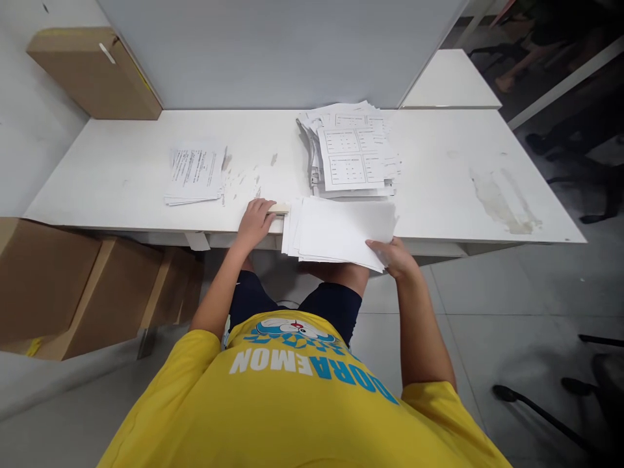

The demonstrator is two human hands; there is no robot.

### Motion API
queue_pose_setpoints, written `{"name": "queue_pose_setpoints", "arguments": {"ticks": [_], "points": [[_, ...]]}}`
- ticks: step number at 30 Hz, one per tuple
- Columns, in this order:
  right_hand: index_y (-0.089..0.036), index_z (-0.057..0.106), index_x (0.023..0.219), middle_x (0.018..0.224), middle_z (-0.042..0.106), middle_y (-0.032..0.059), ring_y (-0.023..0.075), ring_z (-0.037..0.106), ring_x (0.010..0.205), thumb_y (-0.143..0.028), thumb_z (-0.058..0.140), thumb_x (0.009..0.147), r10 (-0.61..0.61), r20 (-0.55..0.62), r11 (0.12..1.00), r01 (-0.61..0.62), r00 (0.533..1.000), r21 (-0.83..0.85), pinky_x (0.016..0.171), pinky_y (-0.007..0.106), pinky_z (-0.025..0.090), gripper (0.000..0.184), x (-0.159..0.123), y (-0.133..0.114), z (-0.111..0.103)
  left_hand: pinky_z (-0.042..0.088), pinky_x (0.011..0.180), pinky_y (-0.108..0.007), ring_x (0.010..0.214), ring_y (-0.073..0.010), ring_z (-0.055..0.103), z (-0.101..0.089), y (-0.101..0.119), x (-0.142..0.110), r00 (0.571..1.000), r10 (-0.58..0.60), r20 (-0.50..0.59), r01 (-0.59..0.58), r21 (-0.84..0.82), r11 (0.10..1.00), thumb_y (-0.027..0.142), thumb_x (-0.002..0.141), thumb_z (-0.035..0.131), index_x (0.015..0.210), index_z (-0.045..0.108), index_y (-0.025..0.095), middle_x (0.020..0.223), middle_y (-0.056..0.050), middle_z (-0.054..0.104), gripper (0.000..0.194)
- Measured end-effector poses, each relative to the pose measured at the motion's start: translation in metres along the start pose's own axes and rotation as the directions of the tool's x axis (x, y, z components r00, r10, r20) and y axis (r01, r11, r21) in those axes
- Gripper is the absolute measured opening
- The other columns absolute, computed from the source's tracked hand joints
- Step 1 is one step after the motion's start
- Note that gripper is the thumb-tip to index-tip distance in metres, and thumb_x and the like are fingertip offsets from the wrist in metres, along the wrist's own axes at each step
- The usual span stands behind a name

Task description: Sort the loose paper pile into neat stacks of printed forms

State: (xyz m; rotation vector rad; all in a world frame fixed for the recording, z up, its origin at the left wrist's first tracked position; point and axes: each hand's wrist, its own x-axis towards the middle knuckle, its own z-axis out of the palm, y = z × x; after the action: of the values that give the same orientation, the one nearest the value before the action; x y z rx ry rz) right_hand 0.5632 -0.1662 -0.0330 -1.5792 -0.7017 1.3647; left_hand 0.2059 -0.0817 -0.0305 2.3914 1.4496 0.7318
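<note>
My right hand (pixel 394 257) grips the lower right corner of a stack of white paper sheets (pixel 344 224), thumb on top. The sheets are slightly fanned, blank side up, and reach over the table's front edge. At their left edge, my left hand (pixel 257 223) is closed around a narrow cream bar-shaped tool (pixel 279 208). The tool's right end meets the sheets; its kind is not clear, as my fingers cover part of it. Just behind the sheets stands a thick, uneven pile of printed forms (pixel 353 156). A smaller pile of printed sheets (pixel 195 174) lies to the left.
The white table (pixel 439 175) bears grey stains and a brownish patch at the right. A grey panel (pixel 287 52) rises along its back. One cardboard box (pixel 97 75) stands at the back left corner; several more boxes (pixel 112 286) are below left. Chair legs (pixel 536 416) show at lower right.
</note>
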Motion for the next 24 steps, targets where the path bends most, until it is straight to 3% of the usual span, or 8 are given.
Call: {"name": "queue_pose_setpoints", "arguments": {"ticks": [6,18,24], "points": [[-0.017,0.07,0.08,0.079,0.075,0.0066,0.0243,0.068,0.073,-0.03,0.08,0.051,-0.003,0.037,0.996,0.007,0.999,-0.085,0.06,0.031,0.053,0.033,0.003,0.002,0.007,0.038,0.107,-0.046,0.123,-0.0296,0.045,-0.001,-0.002,0.0,1.0,0.007,0.001,-0.007,0.008,1.0,0.045,0.1,0.031,0.127,0.055,0.016,0.125,-0.016,0.058,0.046],[-0.015,0.072,0.086,0.088,0.077,0.0083,0.0235,0.069,0.074,-0.029,0.082,0.055,0.027,0.128,0.997,-0.018,0.991,-0.069,0.063,0.03,0.054,0.035,0.013,0.0,0.029,0.029,0.117,-0.049,0.14,-0.0292,0.035,0.004,-0.005,0.0,0.998,0.063,-0.022,-0.063,-0.015,0.998,0.048,0.102,0.021,0.142,0.048,0.02,0.141,-0.011,0.054,0.056],[-0.015,0.071,0.091,0.095,0.076,0.0104,0.0254,0.07,0.082,-0.029,0.083,0.058,0.037,0.144,0.996,-0.024,0.989,-0.09,0.067,0.031,0.056,0.038,0.01,0.0,0.032,0.026,0.118,-0.053,0.146,-0.0304,0.028,0.0,-0.007,0.001,0.996,0.082,0.045,-0.083,0.022,0.996,0.04,0.102,0.025,0.141,0.049,0.019,0.146,-0.011,0.051,0.051]]}}
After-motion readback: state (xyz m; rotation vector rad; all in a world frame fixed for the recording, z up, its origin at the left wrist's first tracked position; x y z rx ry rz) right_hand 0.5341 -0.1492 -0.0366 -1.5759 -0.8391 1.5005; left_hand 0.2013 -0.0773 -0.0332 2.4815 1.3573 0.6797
